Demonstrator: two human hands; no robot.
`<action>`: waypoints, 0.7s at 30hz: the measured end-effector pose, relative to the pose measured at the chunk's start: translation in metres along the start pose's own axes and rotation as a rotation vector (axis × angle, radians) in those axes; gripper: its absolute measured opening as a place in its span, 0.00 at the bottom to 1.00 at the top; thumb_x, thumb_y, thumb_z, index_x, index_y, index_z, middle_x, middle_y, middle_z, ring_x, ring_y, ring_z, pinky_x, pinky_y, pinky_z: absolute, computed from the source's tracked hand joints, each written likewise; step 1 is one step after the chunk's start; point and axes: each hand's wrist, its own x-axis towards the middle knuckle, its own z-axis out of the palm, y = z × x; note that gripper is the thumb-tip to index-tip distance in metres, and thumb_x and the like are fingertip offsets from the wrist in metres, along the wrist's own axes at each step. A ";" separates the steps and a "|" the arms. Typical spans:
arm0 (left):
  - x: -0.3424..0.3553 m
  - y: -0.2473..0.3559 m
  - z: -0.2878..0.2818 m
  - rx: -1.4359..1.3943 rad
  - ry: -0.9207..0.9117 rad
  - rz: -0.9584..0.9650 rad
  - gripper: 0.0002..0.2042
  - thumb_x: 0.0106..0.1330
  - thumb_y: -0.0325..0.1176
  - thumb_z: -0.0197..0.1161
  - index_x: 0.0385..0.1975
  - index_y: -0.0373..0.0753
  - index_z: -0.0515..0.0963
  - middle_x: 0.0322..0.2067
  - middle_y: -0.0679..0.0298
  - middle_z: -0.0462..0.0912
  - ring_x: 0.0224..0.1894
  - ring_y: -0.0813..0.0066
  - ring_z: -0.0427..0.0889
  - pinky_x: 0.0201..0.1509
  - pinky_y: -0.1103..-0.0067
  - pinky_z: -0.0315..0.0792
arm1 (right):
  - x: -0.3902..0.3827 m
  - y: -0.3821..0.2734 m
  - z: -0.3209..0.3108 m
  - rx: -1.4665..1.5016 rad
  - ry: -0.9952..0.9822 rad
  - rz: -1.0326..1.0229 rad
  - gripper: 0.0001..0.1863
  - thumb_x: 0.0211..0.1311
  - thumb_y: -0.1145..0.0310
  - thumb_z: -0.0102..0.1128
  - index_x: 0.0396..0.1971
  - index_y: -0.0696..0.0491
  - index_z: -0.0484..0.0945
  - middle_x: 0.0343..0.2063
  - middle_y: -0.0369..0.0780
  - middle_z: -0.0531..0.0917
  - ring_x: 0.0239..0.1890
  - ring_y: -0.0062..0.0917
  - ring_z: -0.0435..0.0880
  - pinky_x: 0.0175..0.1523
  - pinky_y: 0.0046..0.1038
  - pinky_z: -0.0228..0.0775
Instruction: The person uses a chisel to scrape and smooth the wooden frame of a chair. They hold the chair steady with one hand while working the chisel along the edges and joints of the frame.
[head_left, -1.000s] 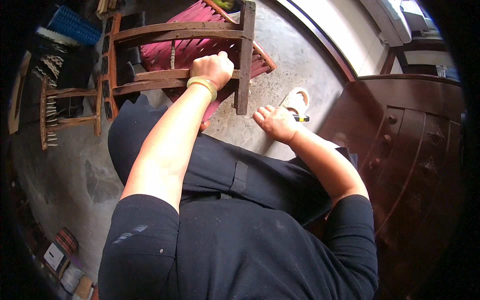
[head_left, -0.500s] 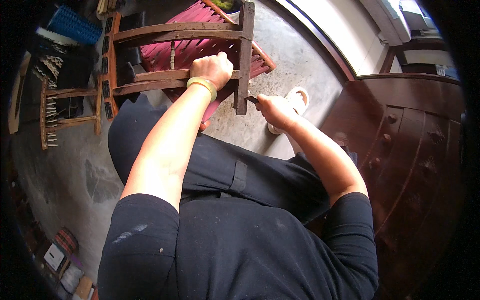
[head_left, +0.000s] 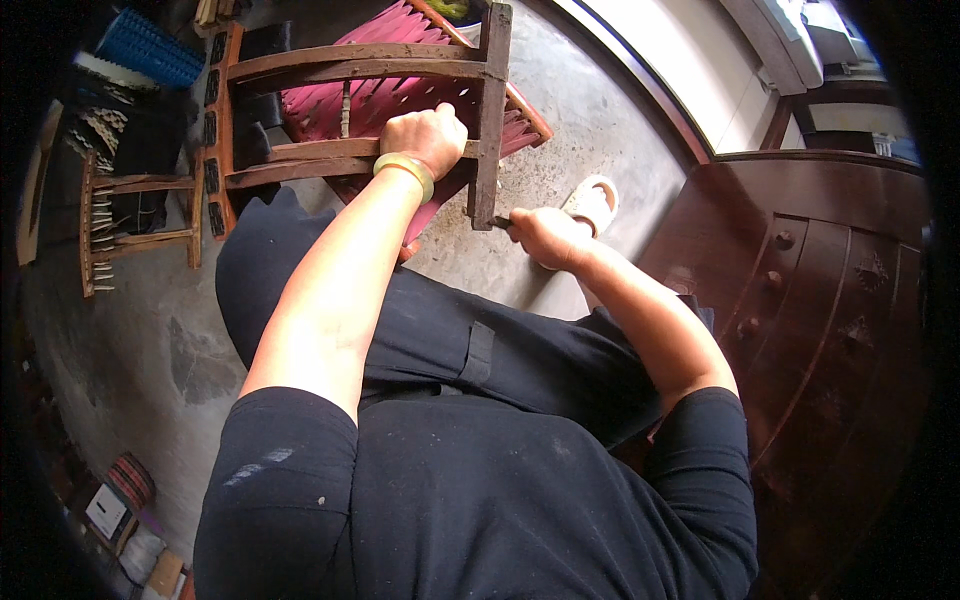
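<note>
The wooden chair frame is positioned ahead of the person, left of centre, with its rails running crosswise. Its dark crossbar forms the right-hand end. At the opposite end, an orange-brown bar carries black strap wraps.

The left hand is placed on the lower rail, just beside the crossbar. Its fingers are closed around the wood. A pale yellow-green bangle encircles the left wrist.

The right hand is located at the near end of the crossbar. Its fingers are closed on a small dark tool, largely covered by the hand. The exposed tip points left at the crossbar end; whether it touches the wood cannot be determined.

Pink strap webbing lies below the frame and shows between the rails. A light-coloured sandal is visible beyond the right hand, on the grey floor. A second, smaller wooden frame is located at the far left. Dark carved wooden furniture occupies the right side.
</note>
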 end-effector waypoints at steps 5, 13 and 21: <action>0.000 -0.003 0.000 0.008 0.008 -0.007 0.12 0.65 0.42 0.47 0.28 0.43 0.75 0.22 0.53 0.82 0.27 0.51 0.83 0.32 0.59 0.77 | 0.010 -0.006 -0.010 0.046 0.095 0.079 0.10 0.64 0.64 0.52 0.30 0.55 0.73 0.20 0.50 0.79 0.27 0.49 0.80 0.32 0.47 0.69; 0.000 -0.002 0.000 0.004 0.019 -0.015 0.12 0.65 0.41 0.48 0.27 0.43 0.75 0.22 0.53 0.82 0.27 0.51 0.83 0.31 0.59 0.76 | 0.007 -0.004 -0.013 -0.012 0.028 0.079 0.11 0.64 0.63 0.52 0.30 0.57 0.74 0.20 0.51 0.79 0.27 0.51 0.80 0.33 0.47 0.70; 0.000 -0.003 0.001 -0.003 0.030 0.002 0.12 0.65 0.41 0.48 0.27 0.43 0.75 0.21 0.53 0.82 0.26 0.52 0.83 0.31 0.59 0.76 | -0.002 -0.006 0.003 -0.193 -0.089 -0.008 0.11 0.64 0.62 0.52 0.31 0.54 0.74 0.16 0.48 0.77 0.24 0.46 0.81 0.27 0.44 0.70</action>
